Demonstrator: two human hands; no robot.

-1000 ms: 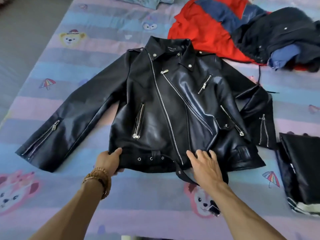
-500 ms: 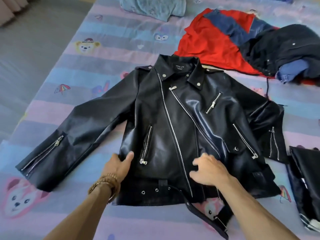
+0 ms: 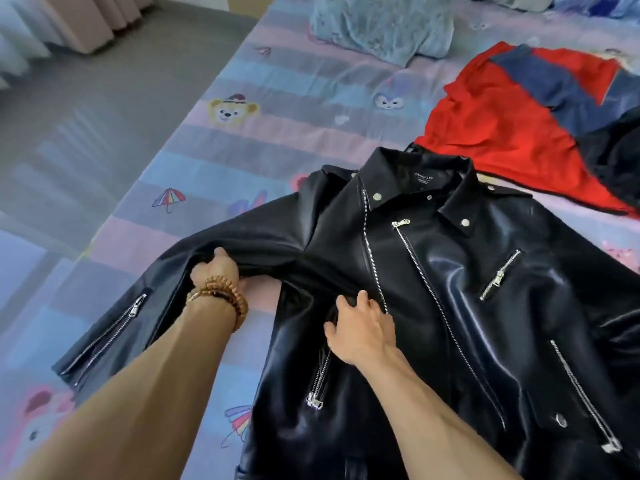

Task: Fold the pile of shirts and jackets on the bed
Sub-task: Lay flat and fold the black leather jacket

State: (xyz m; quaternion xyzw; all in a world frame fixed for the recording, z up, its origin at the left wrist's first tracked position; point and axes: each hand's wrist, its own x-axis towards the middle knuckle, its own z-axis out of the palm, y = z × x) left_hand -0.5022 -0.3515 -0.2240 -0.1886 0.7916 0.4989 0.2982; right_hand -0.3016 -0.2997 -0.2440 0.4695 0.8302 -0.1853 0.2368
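A black leather jacket with silver zips lies front up on the bed, collar away from me. Its left sleeve stretches out toward the bed's left edge. My left hand, with a wooden bead bracelet on the wrist, grips the underside of that sleeve near the elbow. My right hand rests flat on the jacket's front near the armpit, fingers spread, pressing the leather down. The jacket's right sleeve and hem run out of view.
A red and blue garment lies past the collar, with a dark garment at the right edge. A light blue folded cloth sits at the far end. The cartoon-print sheet ends at the bed's left edge, grey floor beyond.
Both hands have moved up from the jacket's hem. My left hand now holds the left sleeve, and my right hand presses the front near the armpit. The view has shifted left and closer.
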